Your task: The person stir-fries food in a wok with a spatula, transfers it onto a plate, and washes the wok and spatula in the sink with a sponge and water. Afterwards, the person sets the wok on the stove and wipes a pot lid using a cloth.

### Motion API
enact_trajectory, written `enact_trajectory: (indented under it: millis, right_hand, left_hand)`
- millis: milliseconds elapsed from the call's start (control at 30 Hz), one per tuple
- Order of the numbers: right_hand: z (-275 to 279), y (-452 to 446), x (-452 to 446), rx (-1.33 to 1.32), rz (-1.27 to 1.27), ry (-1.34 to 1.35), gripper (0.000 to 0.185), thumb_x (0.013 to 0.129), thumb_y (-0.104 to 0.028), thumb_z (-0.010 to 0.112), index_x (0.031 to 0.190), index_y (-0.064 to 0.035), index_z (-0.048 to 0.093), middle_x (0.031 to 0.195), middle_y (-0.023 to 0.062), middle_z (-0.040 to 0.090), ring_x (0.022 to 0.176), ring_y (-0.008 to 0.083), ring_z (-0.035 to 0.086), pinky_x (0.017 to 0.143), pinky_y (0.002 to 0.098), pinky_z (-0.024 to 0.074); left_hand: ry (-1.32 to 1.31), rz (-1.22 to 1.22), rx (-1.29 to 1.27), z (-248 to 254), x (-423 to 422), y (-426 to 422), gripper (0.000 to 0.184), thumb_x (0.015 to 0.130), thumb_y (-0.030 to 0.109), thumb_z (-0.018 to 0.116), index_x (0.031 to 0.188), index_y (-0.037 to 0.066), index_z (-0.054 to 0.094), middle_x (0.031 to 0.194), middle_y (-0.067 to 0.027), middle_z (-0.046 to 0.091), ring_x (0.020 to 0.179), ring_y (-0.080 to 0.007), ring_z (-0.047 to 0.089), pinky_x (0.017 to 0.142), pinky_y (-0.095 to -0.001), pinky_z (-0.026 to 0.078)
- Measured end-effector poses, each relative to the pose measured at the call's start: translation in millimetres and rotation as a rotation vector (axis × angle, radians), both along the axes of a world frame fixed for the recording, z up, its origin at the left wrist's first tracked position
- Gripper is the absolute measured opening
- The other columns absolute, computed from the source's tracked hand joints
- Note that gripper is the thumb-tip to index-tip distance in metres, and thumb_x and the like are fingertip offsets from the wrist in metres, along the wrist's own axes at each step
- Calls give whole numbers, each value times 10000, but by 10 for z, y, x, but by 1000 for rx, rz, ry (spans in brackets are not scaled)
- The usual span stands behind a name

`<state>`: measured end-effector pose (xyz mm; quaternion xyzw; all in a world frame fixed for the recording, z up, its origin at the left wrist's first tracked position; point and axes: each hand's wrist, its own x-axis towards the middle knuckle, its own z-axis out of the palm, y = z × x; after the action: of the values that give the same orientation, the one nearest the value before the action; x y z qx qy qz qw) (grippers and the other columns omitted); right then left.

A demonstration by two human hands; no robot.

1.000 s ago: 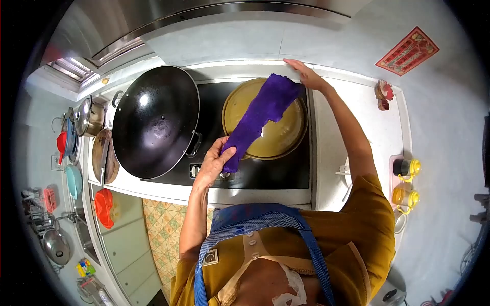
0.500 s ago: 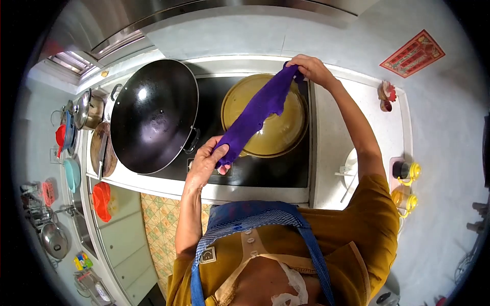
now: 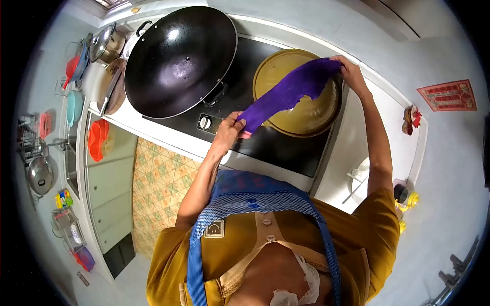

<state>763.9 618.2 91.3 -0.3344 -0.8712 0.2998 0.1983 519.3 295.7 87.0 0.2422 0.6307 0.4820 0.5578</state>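
A purple cloth (image 3: 291, 92) is stretched slantwise between my two hands, over a round yellow-brown lid or pot (image 3: 306, 115) on the black stove top (image 3: 245, 56). My left hand (image 3: 230, 131) grips its lower end, near a stove knob (image 3: 205, 122). At the upper end, my right hand (image 3: 350, 74) pinches the other corner beyond the pot's far right rim. The cloth's lower edge looks ragged and hangs a little. It hides part of the yellow-brown surface.
A large black wok (image 3: 181, 61) fills the left of the stove. Left of it are a steel pot (image 3: 107, 43) and a round wooden board (image 3: 115, 84). To the right lies a white counter (image 3: 352, 132). Drawers (image 3: 107, 188) and a tiled floor (image 3: 158, 188) are lower left.
The view has turned and shifted, so the stove appears tilted and further up. Both hands still hold the cloth, which now bows slightly upward between them.
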Motion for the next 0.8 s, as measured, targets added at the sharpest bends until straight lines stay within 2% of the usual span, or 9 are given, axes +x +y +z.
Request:
enact_trajectory:
  millis: [233,333,400,500,533,600,700,767,800]
  right_hand:
    - [-14,75,51,-65,-142,-8,276,777,9,490,1027,-105,526,945,113,620,848,272,596,754,340,449]
    - [113,43,49,155,-215,-113,259,749,-5,531,980,-118,561,875,115,617,776,280,585,694,341,453]
    - [67,173,144,663,-127,-1,224,726,-20,557,910,-141,599,783,107,593,705,281,561,639,344,449]
    - [-400,244,164,387,-178,-218,205,735,-24,503,878,-125,609,711,120,556,657,295,549,625,346,454]
    - [-412,197,132,272,-123,-29,241,725,-3,470,892,-119,599,691,134,583,629,274,575,620,357,466]
    - [-327,246,175,-85,-76,-94,245,760,7,434,931,-71,592,718,96,602,682,201,593,634,319,477]
    - [-282,272,179,-435,-68,-8,202,785,-40,459,942,-31,586,702,90,585,719,174,584,642,307,477]
    - [-254,274,194,-622,-61,95,197,805,-90,489,963,-16,580,701,86,575,748,143,576,652,291,476]
    - [-168,277,178,-707,-112,54,244,812,-161,520,992,-3,570,744,112,587,775,163,578,670,295,474]
  left_hand:
    - [-54,52,0,-150,-29,43,188,867,121,503,1000,-4,545,845,-58,589,730,-119,566,646,-228,481]
    - [33,-20,38,-140,-7,57,164,844,90,525,953,-26,567,812,-51,599,701,-116,548,665,-229,447]
    - [42,-13,73,-206,1,61,154,830,81,533,931,-28,575,793,-47,593,691,-111,532,653,-224,431]
    - [60,2,82,-259,18,92,150,823,69,532,921,-34,580,781,-31,588,686,-97,511,661,-225,415]
    - [57,-10,93,-287,9,98,152,833,85,530,933,-16,583,793,-27,593,684,-96,517,651,-226,410]
    - [86,-15,80,-281,7,98,145,843,110,533,922,8,599,803,-15,597,664,-93,509,654,-219,400]
    - [605,17,185,-453,3,83,142,817,103,575,907,0,611,756,-4,579,669,-89,500,661,-206,384]
    - [619,18,268,-527,3,87,126,801,96,597,877,1,568,697,-17,545,613,-90,501,584,-208,393]
    - [387,85,153,-421,37,84,145,796,96,602,871,-5,528,674,-23,533,546,-103,480,539,-216,401]
